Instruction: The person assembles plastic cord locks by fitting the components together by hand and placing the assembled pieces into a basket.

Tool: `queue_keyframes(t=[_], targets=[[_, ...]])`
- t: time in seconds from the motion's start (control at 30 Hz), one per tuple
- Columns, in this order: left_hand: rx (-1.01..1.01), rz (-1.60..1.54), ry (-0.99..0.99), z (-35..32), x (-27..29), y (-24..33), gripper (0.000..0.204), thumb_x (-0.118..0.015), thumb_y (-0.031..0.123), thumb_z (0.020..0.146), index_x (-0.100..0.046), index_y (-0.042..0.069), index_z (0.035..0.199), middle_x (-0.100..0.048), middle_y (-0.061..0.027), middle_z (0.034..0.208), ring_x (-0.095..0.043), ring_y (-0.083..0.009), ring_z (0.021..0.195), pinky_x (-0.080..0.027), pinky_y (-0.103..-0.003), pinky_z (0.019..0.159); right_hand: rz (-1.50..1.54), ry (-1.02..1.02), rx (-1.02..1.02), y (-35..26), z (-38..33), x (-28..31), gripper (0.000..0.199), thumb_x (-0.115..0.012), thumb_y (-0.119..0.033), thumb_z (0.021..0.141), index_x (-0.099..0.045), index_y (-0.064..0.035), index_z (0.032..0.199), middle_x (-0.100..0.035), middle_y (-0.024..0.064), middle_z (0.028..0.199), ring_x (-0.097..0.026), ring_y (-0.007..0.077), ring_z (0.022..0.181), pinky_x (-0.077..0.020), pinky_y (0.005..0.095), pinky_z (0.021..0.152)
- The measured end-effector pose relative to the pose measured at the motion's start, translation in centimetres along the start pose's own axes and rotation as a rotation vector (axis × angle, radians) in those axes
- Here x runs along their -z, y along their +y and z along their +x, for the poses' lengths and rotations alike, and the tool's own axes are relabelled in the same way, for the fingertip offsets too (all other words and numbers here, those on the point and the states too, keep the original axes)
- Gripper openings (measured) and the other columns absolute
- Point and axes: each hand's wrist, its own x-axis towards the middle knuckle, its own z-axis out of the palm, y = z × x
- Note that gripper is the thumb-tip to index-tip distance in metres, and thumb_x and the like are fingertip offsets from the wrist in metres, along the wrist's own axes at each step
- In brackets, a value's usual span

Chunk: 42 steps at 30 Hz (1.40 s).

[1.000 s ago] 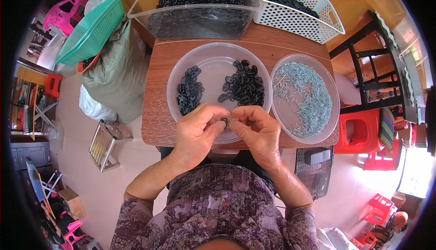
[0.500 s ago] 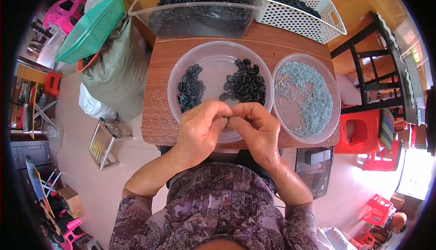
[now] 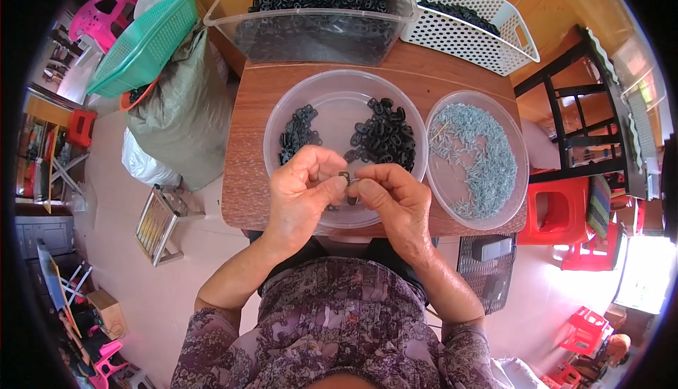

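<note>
My left hand [image 3: 300,195] pinches a small dark oval part [image 3: 345,176] between thumb and fingertips, above the near side of a round clear plastic tub [image 3: 311,80]. Close against it, my right hand [image 3: 395,198] has thumb and forefinger pressed together. What they grip is too small to name, though a thin bit shows between the hands. Inside the tub lie two heaps: flat black parts [image 3: 299,131] on the left and thicker black oval parts with holes [image 3: 385,134] on the right. Another round clear tub [image 3: 452,221] at the right holds many small silvery pins or screws [image 3: 487,156].
Both tubs stand on a brown wooden table [image 3: 247,127]. At its far side are a clear bin [image 3: 318,39] of black parts and a white perforated basket [image 3: 466,46]. A stuffed sack [image 3: 180,117], a green basket [image 3: 145,43] and red stools [image 3: 554,209] stand around.
My hands have drawn slightly apart, and the dark part now shows between the fingertips. My left hand has shifted a little left. The whole view has moved slightly.
</note>
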Motion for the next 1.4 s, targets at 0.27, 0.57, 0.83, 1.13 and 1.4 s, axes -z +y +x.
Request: queue_keyframes(t=[0.27, 0.57, 0.83, 1.13, 1.4], targets=[[-0.12, 0.127, 0.028, -0.6, -0.8, -0.5, 0.016, -0.057, -0.008, 0.082, -0.056, -0.001, 0.097, -0.061, -0.0027, 0.082, -0.059, -0.0074, 0.073, -0.047, -0.021, 0.064, -0.001, -0.009, -0.054, -0.7, 0.4, 0.2, 0.013, -0.06, -0.008, 0.087, -0.06, 0.0029, 0.094, -0.063, 0.0039, 0.08, -0.055, 0.007, 0.072, -0.0453, 0.0211, 0.065], [-0.145, 0.139, 0.091, -0.6, -1.1, -0.9, 0.017, -0.057, -0.009, 0.082, -0.056, 0.0, 0.097, -0.061, -0.0027, 0.085, -0.06, -0.0075, 0.074, -0.048, -0.021, 0.066, 0.052, 0.049, -0.037, -0.1, 0.8, -0.5, 0.016, -0.059, 0.001, 0.083, -0.058, 0.0048, 0.099, -0.063, 0.0047, 0.085, -0.059, 0.0085, 0.076, -0.0479, 0.0219, 0.069], [-0.067, -0.052, 0.08, -0.2, -0.8, -0.9, 0.012, -0.058, -0.006, 0.083, -0.055, -0.002, 0.094, -0.061, -0.0043, 0.082, -0.06, -0.0094, 0.071, -0.049, -0.022, 0.063, 0.0, 0.021, -0.055, -0.5, 0.9, -0.4, 0.022, -0.056, 0.001, 0.084, -0.056, 0.0056, 0.106, -0.063, 0.0068, 0.087, -0.06, 0.0104, 0.078, -0.0497, 0.0241, 0.072], [0.035, -0.238, 0.096, 1.0, -0.2, -1.7, 0.014, -0.059, -0.008, 0.08, -0.055, -0.004, 0.094, -0.061, -0.008, 0.078, -0.059, -0.0114, 0.064, -0.05, -0.024, 0.056, -0.115, 0.054, -0.025, -0.3, 1.4, 0.1, 0.017, -0.055, -0.001, 0.086, -0.057, 0.0061, 0.101, -0.064, 0.0082, 0.084, -0.06, 0.0106, 0.079, -0.0486, 0.0239, 0.071], [-0.103, -0.108, 0.212, 1.3, 1.5, -0.8, 0.014, -0.064, -0.006, 0.079, -0.059, -0.001, 0.091, -0.061, -0.004, 0.077, -0.056, -0.0082, 0.061, -0.048, -0.021, 0.055, -0.661, 0.108, 0.452, -0.1, 3.4, 2.3, 0.016, -0.062, 0.005, 0.072, -0.063, -0.0027, 0.086, -0.058, 0.0122, 0.077, -0.056, 0.0282, 0.073, -0.0457, 0.0359, 0.063]])
